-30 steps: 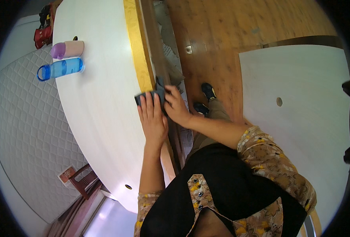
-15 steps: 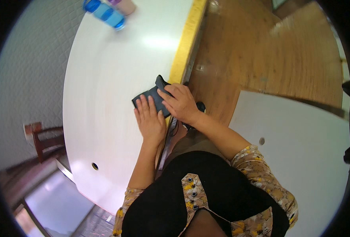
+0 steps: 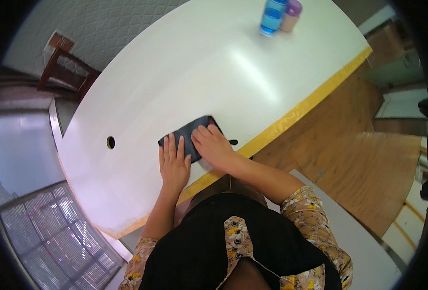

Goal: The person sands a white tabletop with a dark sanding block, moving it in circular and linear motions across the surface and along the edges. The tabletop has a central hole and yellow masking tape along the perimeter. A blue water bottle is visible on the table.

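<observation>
A flat, dark grey pouch point(image 3: 186, 132) lies on the white table near its front edge. My left hand point(image 3: 175, 166) rests flat on the pouch's left part, fingers stretched out. Over its right part, my right hand point(image 3: 214, 147) is closed, with bent fingers pressed together on the dark material. The right thumb is hidden under the hand. A small black tab or strap end point(image 3: 233, 142) sticks out to the right of that hand. A bit of reddish colour shows near the pouch's upper right corner.
The white table point(image 3: 141, 92) has a yellow front edge and a round hole point(image 3: 110, 142) at left. A blue bottle point(image 3: 273, 18) and a pink bottle with a purple lid point(image 3: 291, 17) stand at its far side. A wooden chair point(image 3: 69, 72) is beyond the far left edge.
My view has turned, so the table swings round and the bottles now appear farther right. The pouch's upturned right part now lies flatter, and my right hand sits lower on it.
</observation>
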Demonstrator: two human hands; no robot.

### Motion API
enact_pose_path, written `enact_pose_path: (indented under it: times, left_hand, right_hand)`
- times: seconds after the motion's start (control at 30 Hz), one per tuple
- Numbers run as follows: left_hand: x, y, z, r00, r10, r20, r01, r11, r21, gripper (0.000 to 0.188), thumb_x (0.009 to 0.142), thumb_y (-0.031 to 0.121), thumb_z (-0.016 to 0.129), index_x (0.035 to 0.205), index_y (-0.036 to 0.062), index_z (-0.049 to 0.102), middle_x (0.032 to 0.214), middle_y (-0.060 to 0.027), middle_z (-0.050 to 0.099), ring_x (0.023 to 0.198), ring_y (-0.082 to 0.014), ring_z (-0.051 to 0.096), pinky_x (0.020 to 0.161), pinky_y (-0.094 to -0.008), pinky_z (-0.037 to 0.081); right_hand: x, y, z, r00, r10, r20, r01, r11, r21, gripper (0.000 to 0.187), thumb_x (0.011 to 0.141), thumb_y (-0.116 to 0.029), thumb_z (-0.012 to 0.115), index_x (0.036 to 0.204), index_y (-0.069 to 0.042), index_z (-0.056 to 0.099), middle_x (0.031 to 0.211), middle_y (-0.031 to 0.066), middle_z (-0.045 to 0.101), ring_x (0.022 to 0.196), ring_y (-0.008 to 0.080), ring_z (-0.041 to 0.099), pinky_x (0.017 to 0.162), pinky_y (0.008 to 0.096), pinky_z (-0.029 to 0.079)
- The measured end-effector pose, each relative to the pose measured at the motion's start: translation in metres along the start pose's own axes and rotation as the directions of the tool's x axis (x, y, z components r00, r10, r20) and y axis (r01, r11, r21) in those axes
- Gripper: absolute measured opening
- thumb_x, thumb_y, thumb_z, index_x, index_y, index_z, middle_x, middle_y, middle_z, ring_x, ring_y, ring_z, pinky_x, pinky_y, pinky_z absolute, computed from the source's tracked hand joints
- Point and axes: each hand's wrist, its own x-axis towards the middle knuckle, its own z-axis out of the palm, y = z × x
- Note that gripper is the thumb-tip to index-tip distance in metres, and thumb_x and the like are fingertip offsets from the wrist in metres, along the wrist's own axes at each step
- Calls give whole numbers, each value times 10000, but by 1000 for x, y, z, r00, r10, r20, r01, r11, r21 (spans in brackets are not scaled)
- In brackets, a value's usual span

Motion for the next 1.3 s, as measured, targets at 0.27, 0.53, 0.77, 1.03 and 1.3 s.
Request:
enact_pose_path:
  times: [0.27, 0.53, 0.77, 1.03, 1.3]
  left_hand:
    - [73, -83, 18, 970, -119, -214, 113, 993, -37, 603, 1048, 311, 578, 1599, 111, 437, 1696, -191, 315, 1557, -401, 301, 1265, -545, 252]
    - [35, -112, 13, 967, -174, -186, 159, 983, -91, 660, 1026, 282, 598, 1621, 92, 385, 1720, -203, 251, 1580, -426, 240, 1271, -573, 216]
    - [-66, -50, 0, 973, -216, -83, 200, 965, -167, 773, 944, 312, 693, 1607, 52, 393, 1701, -268, 247, 1590, -459, 199, 1266, -629, 167]
    - [-10, -127, 6, 947, -281, -157, 266, 958, -112, 715, 982, 269, 665, 1614, 77, 393, 1703, -226, 275, 1572, -436, 253, 1262, -609, 208]
    - [46, -182, 5, 930, -309, -199, 301, 951, -67, 604, 1057, 307, 578, 1597, 86, 421, 1702, -175, 306, 1580, -381, 257, 1278, -569, 198]
  right_hand:
    - [110, 26, 63, 997, -24, -68, 40, 968, 248, 223, 949, -96, 608, 1114, -11, 732, 1173, 109, 655, 1184, 314, 590, 1031, 467, 467]
    - [133, 0, 98, 983, -178, 37, 128, 820, 557, 471, 856, -102, 733, 1322, -162, 701, 1441, 86, 593, 1378, 349, 509, 1124, 519, 419]
    - [49, -43, 35, 888, -353, 296, 117, 794, 596, 489, 863, -188, 776, 1346, -193, 692, 1511, 52, 533, 1460, 296, 427, 1117, 530, 390]
    - [147, -26, 75, 854, -467, 227, 299, 800, 520, 468, 903, -319, 773, 1363, -279, 694, 1530, 9, 537, 1485, 254, 420, 1203, 561, 300]
    - [209, -25, 109, 879, -415, 235, 304, 868, 393, 467, 999, -426, 652, 1450, -306, 636, 1639, -16, 452, 1572, 247, 306, 1289, 584, 171]
